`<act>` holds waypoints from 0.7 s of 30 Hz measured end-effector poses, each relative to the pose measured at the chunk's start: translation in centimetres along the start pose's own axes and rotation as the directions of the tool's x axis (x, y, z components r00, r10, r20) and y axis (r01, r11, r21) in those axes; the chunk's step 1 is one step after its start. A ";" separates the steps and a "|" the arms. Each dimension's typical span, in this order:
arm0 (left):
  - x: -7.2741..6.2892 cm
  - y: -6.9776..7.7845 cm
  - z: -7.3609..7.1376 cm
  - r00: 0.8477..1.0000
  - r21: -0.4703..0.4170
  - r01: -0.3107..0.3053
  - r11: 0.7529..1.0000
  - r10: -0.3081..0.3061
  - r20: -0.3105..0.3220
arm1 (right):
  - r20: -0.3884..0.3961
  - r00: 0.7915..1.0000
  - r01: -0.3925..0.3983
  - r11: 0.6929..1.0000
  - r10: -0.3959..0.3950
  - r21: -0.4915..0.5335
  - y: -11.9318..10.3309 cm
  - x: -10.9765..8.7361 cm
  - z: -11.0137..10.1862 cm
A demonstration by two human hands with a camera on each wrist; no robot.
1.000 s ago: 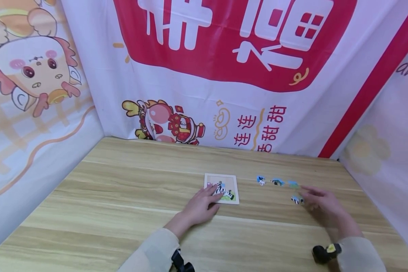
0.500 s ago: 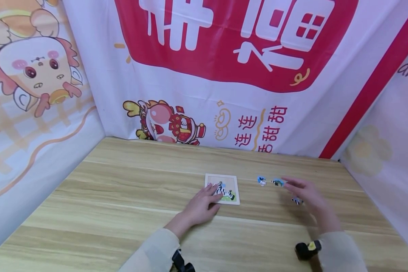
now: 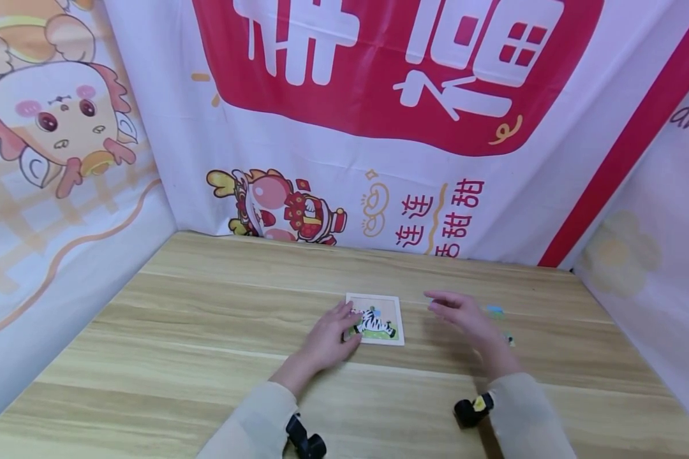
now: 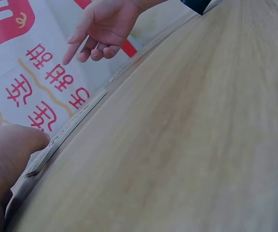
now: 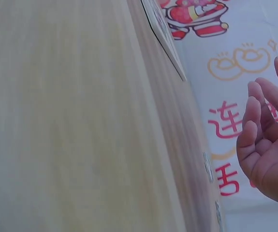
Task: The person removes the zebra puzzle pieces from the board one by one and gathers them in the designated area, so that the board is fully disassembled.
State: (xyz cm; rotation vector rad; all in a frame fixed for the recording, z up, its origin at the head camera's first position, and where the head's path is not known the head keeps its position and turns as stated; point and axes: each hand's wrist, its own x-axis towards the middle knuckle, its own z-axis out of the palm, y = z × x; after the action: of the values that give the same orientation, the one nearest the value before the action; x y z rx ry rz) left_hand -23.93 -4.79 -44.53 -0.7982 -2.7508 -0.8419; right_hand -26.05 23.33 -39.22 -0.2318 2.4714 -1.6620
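A small jigsaw board (image 3: 401, 322) with a pale frame lies flat on the table, partly filled with a zebra picture (image 3: 374, 324). My left hand (image 3: 328, 338) rests on its left side, fingers relaxed over the frame and the picture's edge. To the right of the board, my right hand (image 3: 465, 317) hangs above the table with loosely bent fingers. Nothing shows between its thumb and fingers in the right wrist view, where the whole hand (image 5: 269, 145) is raised. Beneath and beside it lie loose puzzle pieces, including a blue-green one (image 3: 496, 311); others are mostly hidden.
The wood-grain table (image 3: 207, 306) ends at a printed cloth backdrop (image 3: 333, 121), with cloth walls left and right. Each wrist carries a black camera, such as the right one (image 3: 469, 411). Another piece (image 3: 510, 340) peeks out beside the right wrist.
My right hand has moved left from the far puzzle pieces, over the row, toward the board. My left hand has slid slightly left, uncovering more of the zebra picture.
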 end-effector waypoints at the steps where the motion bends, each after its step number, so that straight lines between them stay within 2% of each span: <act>1: 0.0 -0.1 0.0 1.000 0.000 0.001 1.000 -0.001 0.003 | 0.001 1.000 0.004 1.000 -0.004 0.004 0.0 0.2 0.4; 5: 0.0 -0.3 -0.2 1.000 0.024 0.006 1.000 -0.006 0.006 | 0.027 1.000 -0.005 0.999 0.004 0.034 -0.3 0.8 1.7; 11: -0.1 -0.4 -0.4 1.000 0.045 0.010 0.999 -0.010 0.004 | 0.054 0.998 -0.020 1.000 0.019 0.019 -0.4 1.7 4.0; 21: 0.0 -0.5 -0.3 0.999 0.049 0.027 0.998 -0.029 0.033 | -0.007 1.000 -0.020 0.994 0.020 -0.109 0.3 2.8 7.1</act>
State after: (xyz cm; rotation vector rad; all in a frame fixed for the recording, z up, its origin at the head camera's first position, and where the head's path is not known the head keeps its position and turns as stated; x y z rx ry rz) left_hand -24.26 -5.30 -44.53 -0.7741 -2.8066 -0.7698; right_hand -27.28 16.41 -42.30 -0.2146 2.5630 -1.5236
